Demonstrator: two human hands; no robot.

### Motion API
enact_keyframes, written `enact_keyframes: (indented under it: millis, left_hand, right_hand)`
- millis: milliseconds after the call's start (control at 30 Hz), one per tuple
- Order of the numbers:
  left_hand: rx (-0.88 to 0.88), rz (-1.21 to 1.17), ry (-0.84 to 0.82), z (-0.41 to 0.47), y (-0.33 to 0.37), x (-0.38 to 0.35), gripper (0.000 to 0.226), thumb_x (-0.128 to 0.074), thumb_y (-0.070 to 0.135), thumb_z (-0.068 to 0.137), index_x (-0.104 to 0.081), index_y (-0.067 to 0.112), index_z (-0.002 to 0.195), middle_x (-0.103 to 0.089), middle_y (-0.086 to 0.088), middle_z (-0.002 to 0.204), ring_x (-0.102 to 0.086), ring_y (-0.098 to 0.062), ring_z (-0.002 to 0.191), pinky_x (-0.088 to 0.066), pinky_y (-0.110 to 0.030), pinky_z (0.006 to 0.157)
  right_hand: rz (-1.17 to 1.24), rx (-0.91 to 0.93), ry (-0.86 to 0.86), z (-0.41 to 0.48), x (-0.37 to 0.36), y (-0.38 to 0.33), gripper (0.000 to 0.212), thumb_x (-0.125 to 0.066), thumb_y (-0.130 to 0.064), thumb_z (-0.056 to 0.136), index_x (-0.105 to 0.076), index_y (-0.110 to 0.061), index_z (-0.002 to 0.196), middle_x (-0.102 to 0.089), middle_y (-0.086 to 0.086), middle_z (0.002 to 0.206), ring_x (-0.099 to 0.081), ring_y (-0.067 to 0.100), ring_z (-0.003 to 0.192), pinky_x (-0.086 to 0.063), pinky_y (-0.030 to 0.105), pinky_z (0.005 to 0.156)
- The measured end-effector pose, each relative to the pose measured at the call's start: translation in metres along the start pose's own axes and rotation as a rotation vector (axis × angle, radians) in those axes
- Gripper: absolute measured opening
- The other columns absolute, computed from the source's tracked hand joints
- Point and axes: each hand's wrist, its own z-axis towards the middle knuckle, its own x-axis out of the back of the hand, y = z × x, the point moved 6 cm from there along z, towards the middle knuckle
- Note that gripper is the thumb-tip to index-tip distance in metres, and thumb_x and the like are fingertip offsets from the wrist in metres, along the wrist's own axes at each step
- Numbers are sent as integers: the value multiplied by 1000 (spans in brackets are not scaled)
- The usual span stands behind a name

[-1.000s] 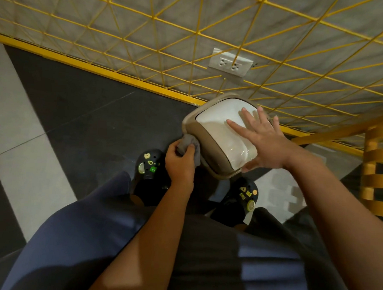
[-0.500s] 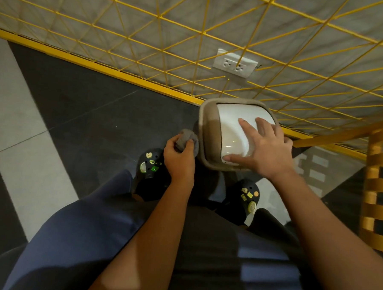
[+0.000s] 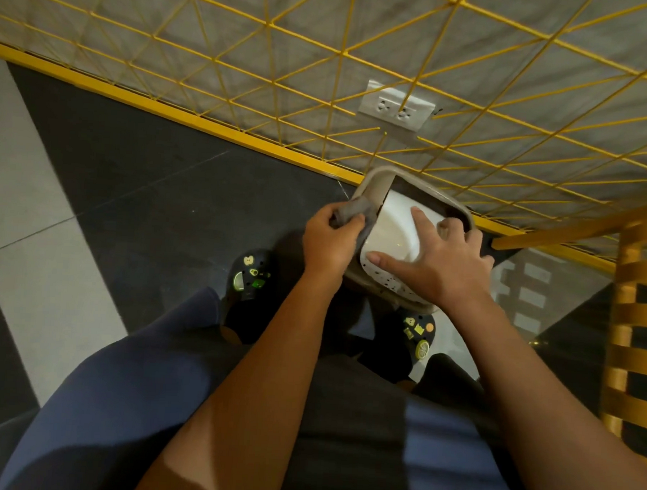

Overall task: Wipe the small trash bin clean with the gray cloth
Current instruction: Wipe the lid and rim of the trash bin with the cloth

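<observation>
My left hand grips the gray cloth against the small trash bin's left rim, by the floor's yellow edge, while my right hand (fingers spread open) presses its white lid.

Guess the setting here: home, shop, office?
Indoors, probably a home or small commercial interior; I can't tell which. Cues: a tiled floor in dark and light gray, a double wall outlet low on a gray wall behind a yellow wire grid, and a small trash bin being wiped.
</observation>
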Motion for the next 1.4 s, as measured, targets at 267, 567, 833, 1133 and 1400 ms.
enact_keyframes:
  millis: [267,567,833,1133,1400]
  left_hand:
    - [170,64,-1,17,-35,14,1,-60,13,85,-59,13,86,-62,-11,98,-58,-23,94,-49,-31,73]
    - [24,2,-116,6,-10,3,13,-64,20,84,-61,17,96,-62,2,92,-60,-12,87,-50,-23,70]
    - [9,155,-17,16,-23,11,9,-59,19,87,-56,15,80,-60,-6,89,-56,-17,85,-47,-29,71]
    - [28,-99,30,-18,-41,14,4,-62,21,86,-60,24,84,-62,2,93,-59,-13,91,-51,-29,82]
    - [45,-40,109,-14,-45,17,6,-60,17,87,-56,21,85,-57,8,84,-55,-10,86,-48,-29,84]
  right_hand:
    - [-31,95,-60,-4,3,6,99,-29,-88,60,-10,-41,145,-23,8,147,-23,34,131,-29,53,101]
    - [35,115,-97,-2,4,9,100,-31,-87,57,-12,-43,144,-24,7,145,-22,33,130,-27,52,103]
    - [-73,74,68,-1,-6,2,102,-40,-88,60,-9,-40,144,-27,11,142,-29,34,127,-35,50,96]
    - [-92,51,171,-1,-11,0,104,-44,-89,58,-12,-39,144,-31,10,139,-34,33,121,-38,47,90]
    - [-73,59,177,-2,-12,-1,103,-46,-86,60,-12,-37,144,-31,11,140,-33,34,123,-37,49,93]
